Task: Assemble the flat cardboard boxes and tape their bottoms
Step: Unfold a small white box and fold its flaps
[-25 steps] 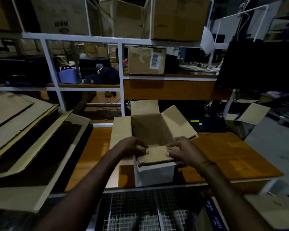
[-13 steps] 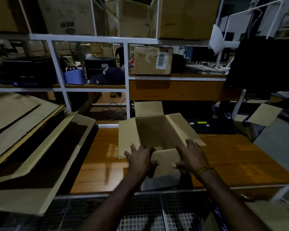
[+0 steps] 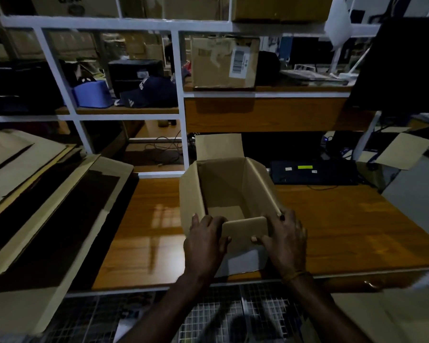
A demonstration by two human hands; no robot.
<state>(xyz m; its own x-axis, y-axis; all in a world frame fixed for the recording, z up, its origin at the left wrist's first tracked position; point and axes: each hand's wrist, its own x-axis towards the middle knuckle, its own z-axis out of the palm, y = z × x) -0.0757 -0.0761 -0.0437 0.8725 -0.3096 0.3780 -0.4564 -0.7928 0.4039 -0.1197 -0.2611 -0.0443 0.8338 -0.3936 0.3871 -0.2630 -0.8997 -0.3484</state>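
Note:
An opened-up brown cardboard box (image 3: 223,184) stands on the wooden table (image 3: 344,229), its open end facing up and its far flap raised. The near short flap (image 3: 244,227) is bent inward over the opening. My left hand (image 3: 204,240) grips the box's near left corner, fingers against the left wall and the flap's left end. My right hand (image 3: 286,240) holds the near right corner, thumb pressing the flap's right end. The side flaps lean outward.
A stack of flat cardboard sheets (image 3: 40,201) slopes along the left. White shelving (image 3: 181,102) behind holds a labelled carton (image 3: 224,63), a blue container (image 3: 92,94) and a dark cap (image 3: 149,91). A black device (image 3: 312,172) lies at the table's back right. Wire mesh (image 3: 223,315) runs below the front edge.
The near flap has been folded further down and inward. Both hands slid to the box's near corners, and the side flaps have risen closer to upright.

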